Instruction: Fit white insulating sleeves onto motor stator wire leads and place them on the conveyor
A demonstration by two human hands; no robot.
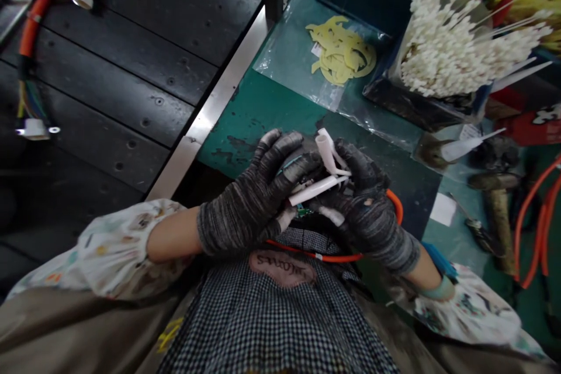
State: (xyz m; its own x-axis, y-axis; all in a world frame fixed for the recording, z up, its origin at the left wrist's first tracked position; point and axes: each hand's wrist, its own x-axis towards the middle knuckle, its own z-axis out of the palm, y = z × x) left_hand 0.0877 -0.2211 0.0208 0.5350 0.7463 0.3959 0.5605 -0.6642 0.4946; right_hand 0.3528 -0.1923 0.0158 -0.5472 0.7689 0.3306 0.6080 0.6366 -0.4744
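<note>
My left hand (254,198), in a dark grey knit glove, has its fingers curled over a small bundle in front of my apron. My right hand (370,204), gloved alike, closes in from the other side. Between them stick out several white tapered plastic tubes (315,190), their thin tips meeting at my right fingers. Bits of green (302,210) show under the tubes, but most of the bundle is hidden by my fingers. An orange cable (337,258) loops below my hands and behind my right wrist.
Yellow flat pieces (342,49) lie on clear plastic upon the green bench (245,117). A bin holds many white tubes (460,41). At right are a hammer (499,216) and orange cables (534,228). Harnesses with white connectors (35,128) lie on dark slats at left, beyond a metal edge (214,99).
</note>
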